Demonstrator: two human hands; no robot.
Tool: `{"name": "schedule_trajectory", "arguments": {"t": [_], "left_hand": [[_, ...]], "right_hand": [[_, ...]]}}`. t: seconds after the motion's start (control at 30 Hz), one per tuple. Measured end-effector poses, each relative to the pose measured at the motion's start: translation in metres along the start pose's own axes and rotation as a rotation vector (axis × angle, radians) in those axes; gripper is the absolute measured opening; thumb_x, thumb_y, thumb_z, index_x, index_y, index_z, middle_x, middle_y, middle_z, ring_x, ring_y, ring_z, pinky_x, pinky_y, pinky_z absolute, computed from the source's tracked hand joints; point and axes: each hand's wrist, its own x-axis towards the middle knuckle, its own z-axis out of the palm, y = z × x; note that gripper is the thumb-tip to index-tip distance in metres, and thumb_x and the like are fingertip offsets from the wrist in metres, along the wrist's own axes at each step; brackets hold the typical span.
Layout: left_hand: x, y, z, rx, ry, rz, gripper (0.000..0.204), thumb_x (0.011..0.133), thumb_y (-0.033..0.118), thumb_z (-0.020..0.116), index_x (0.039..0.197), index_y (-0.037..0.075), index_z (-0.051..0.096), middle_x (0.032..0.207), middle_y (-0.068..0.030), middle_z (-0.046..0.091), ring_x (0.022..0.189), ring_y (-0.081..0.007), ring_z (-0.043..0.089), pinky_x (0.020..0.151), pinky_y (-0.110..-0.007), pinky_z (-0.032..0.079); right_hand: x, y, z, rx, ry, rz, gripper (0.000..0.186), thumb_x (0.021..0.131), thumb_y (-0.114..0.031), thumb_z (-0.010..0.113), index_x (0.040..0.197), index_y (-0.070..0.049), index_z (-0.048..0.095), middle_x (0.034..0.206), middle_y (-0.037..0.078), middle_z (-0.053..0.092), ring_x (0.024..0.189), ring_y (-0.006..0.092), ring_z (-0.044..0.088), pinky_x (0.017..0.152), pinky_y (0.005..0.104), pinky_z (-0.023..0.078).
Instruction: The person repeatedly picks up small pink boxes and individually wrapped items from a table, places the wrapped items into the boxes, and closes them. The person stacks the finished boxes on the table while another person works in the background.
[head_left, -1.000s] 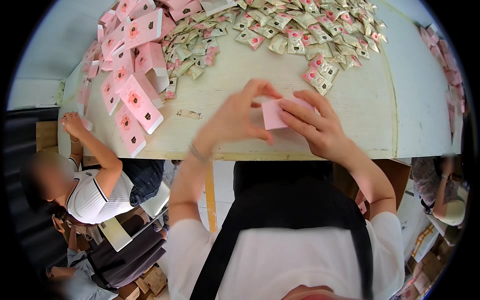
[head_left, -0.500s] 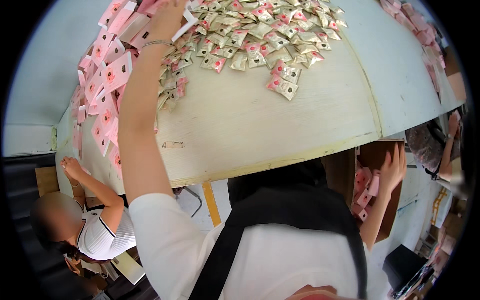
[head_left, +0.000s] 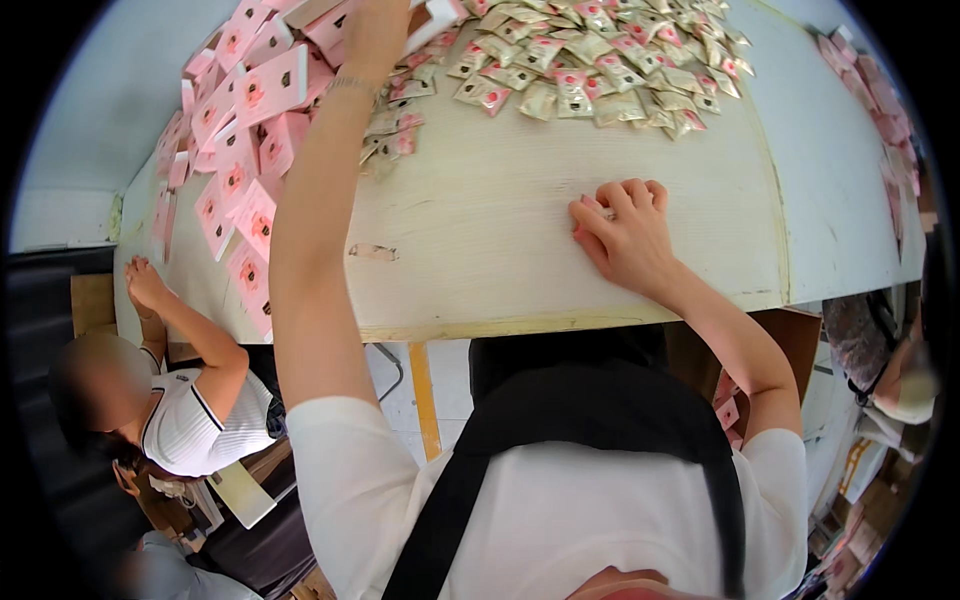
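Note:
My left hand [head_left: 378,30] reaches to the far left, partly cut off at the top edge. Its fingers close round a small pink box [head_left: 436,20], whose white open end shows beside the hand. On the bare tabletop, my right hand [head_left: 628,232] has its fingers curled over small sachets; only a pale bit [head_left: 608,213] shows between thumb and fingers. Beyond it lies a wide heap of gold and pink foil sachets [head_left: 575,85]. Left of my left forearm, many flat pink boxes [head_left: 270,85] are piled loosely.
The pale table [head_left: 480,230] has a rounded near edge in front of me. A carton [head_left: 793,345] with pink boxes stands below it at right. A co-worker [head_left: 205,400] sits at left, hands on the table. More pink boxes [head_left: 880,100] lie at far right.
My right hand has come up from the carton onto the table, over where two sachets lay apart from the heap. The left hand stays at the boxes; the whole view has shifted slightly.

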Motion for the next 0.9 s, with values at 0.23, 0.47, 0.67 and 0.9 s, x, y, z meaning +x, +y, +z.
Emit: {"name": "schedule_trajectory", "arguments": {"t": [0.23, 0.47, 0.67, 0.9], "left_hand": [[0.043, -0.028, -0.021, -0.321, 0.14, 0.046, 0.024, 0.086, 0.013, 0.062, 0.106, 0.002, 0.067, 0.099, -0.0191, 0.068, 0.092, -0.0363, 0.064, 0.079, -0.041, 0.051], [-0.017, 0.024, -0.151, -0.125, 0.427, -0.075, 0.029, 0.082, 0.006, 0.065, 0.111, 0.007, 0.067, 0.098, -0.0116, 0.068, 0.089, -0.0245, 0.064, 0.074, -0.035, 0.05], [-0.162, 0.087, -0.226, -0.228, -0.004, -0.331, 0.029, 0.078, -0.005, 0.063, 0.103, 0.008, 0.071, 0.096, -0.011, 0.07, 0.079, -0.0211, 0.067, 0.065, -0.027, 0.052], [-0.195, 0.106, -0.202, -0.514, -0.039, -0.6, 0.032, 0.081, -0.004, 0.068, 0.113, -0.003, 0.062, 0.104, -0.0118, 0.068, 0.097, -0.0174, 0.065, 0.083, -0.03, 0.053]], "right_hand": [[0.088, -0.041, 0.055, 0.216, 0.043, -0.329, 0.022, 0.078, -0.02, 0.068, 0.096, -0.009, 0.06, 0.135, 0.017, 0.046, 0.122, 0.0378, 0.043, 0.093, 0.048, 0.042], [0.176, -0.045, 0.111, 0.24, -0.004, -0.254, 0.029, 0.08, -0.029, 0.069, 0.102, -0.011, 0.061, 0.137, 0.019, 0.045, 0.133, 0.0381, 0.036, 0.1, 0.0555, 0.035], [0.117, -0.043, 0.072, 0.095, 0.001, -0.361, 0.048, 0.078, -0.035, 0.071, 0.12, -0.018, 0.056, 0.136, 0.016, 0.047, 0.133, 0.0339, 0.037, 0.101, 0.0582, 0.031], [0.141, -0.048, 0.09, 0.124, -0.045, -0.385, 0.068, 0.081, -0.043, 0.067, 0.138, -0.011, 0.046, 0.145, 0.019, 0.038, 0.135, 0.0403, 0.034, 0.106, 0.0559, 0.03]]}}
